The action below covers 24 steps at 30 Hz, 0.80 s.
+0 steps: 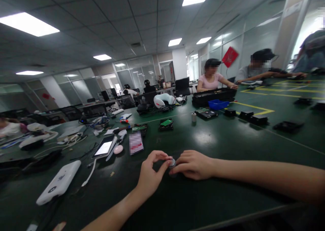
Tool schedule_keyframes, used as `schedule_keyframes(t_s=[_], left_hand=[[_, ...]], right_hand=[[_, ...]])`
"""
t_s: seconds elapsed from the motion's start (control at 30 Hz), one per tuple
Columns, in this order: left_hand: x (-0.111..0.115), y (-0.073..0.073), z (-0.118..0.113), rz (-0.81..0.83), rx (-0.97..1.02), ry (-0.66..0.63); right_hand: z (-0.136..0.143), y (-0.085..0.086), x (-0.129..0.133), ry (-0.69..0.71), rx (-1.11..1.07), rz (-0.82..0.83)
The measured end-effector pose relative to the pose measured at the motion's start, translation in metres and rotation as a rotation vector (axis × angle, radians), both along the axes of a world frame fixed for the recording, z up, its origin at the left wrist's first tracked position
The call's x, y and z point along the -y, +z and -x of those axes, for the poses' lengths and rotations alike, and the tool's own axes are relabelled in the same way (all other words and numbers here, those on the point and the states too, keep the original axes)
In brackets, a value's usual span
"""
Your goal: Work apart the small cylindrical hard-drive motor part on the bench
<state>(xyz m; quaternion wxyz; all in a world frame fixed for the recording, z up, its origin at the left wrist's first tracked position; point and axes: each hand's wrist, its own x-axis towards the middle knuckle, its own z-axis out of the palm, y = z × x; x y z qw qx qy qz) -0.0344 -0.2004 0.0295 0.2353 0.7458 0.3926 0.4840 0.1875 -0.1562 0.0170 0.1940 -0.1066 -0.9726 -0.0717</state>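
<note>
A small round silvery-grey piece [172, 162] is pinched between my two hands, low above the dark green table [218, 204]. From its left, the thumb and index finger of my left hand [153, 170] close on it. On its right side, the curled fingers of my right hand [193, 165] press against it. What the piece is cannot be made out. Beyond my hands lie a pink-and-white packet [136, 143], a small green circuit board in a dark frame [166, 123] and a small grey cylinder [193, 117].
On the left are a white device [59, 182], a phone [105, 146], a pink round item [118, 149] and cables. Farther back stand a blue tray [218, 104], black parts [257, 118] and a neck pillow [164, 100]. People sit across the table.
</note>
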Motion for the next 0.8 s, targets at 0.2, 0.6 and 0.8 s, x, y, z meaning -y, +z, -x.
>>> schedule_keyframes(t_s=[0.2,0.6,0.8], left_hand=[[-0.0029,-0.0020,-0.0017,-0.023,-0.040,0.022],[-0.0023,-0.0002,-0.0007,0.025,-0.096,0.004],[-0.0018,-0.0018,0.0002,0.015,-0.097,-0.003]], right_hand=[[-0.0004,0.0008,0.0002,0.023,-0.018,-0.016],[0.0006,0.0012,-0.0003,0.038,-0.073,-0.020],[0.0015,0.0031,0.0017,0.053,-0.095,-0.020]])
